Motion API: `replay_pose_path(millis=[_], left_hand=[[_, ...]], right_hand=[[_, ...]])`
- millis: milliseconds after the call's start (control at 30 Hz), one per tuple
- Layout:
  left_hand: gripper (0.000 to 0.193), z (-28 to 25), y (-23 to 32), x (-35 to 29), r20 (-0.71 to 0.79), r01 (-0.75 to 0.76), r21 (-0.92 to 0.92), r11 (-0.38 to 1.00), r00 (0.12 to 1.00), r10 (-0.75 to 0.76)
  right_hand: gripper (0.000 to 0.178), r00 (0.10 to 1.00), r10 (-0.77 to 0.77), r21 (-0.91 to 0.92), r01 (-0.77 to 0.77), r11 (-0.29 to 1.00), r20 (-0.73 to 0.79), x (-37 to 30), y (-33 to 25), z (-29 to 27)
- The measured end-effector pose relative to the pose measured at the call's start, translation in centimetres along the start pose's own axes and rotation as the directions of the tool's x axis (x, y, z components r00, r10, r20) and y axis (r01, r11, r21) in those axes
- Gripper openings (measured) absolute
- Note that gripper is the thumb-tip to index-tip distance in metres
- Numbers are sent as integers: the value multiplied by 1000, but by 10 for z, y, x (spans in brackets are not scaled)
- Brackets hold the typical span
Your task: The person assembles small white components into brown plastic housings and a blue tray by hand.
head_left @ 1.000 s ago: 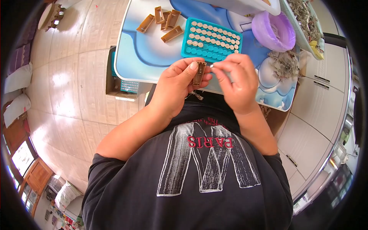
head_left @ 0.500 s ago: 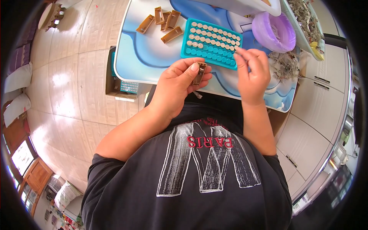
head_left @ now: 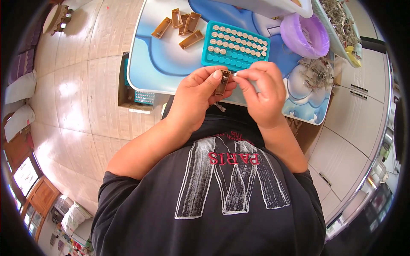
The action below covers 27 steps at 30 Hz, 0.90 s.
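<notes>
My left hand is closed round a small brown open plastic case, thumb on its face, and holds it upright above the table's front edge. Between the thumb and forefinger of my right hand is a small silvery piece, right beside the case's upper right side. Just beyond both hands lies a teal tray with rows of round silver pieces. Its nearer rows show bare teal pockets. Several more brown cases lie loose to the tray's left.
At the far right stands a purple basin, with a heap of thin grey parts nearer me. A pale bin borders the back. Beyond the table's left edge, a low box holds another teal tray.
My right hand has moved left and toward me, from the tray's right end to the brown case, with the silvery piece in its fingertips. My left hand has hardly moved.
</notes>
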<state>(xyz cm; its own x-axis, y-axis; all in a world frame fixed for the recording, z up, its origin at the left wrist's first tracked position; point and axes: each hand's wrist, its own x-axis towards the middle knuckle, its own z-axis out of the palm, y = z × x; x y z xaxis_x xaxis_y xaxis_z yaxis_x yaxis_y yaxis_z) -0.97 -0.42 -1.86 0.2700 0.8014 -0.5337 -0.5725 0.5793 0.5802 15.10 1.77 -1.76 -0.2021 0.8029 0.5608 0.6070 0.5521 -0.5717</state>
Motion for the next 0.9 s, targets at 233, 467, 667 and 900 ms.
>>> replay_pose_path(millis=[233, 467, 667, 900], left_hand=[[23, -2, -3, 0, 8, -3, -45, 999, 1000, 3], [25, -2, 1, -2, 8, -8, -21, 1000, 1000, 8], [27, -2, 0, 0, -12, -8, -41, 999, 1000, 8], [27, -6, -2, 1, -5, -17, -58, 998, 1000, 17]], right_hand=[[16, 993, -97, 26, 96, 995, 71, 0, -4, 9], [19, 989, -146, -47, 145, 988, -26, 29, 14, 17], [19, 968, -198, -196, 227, 954, 154, 37, 21, 23], [16, 985, -155, 17, 154, 988, 81, 23, 5, 12]])
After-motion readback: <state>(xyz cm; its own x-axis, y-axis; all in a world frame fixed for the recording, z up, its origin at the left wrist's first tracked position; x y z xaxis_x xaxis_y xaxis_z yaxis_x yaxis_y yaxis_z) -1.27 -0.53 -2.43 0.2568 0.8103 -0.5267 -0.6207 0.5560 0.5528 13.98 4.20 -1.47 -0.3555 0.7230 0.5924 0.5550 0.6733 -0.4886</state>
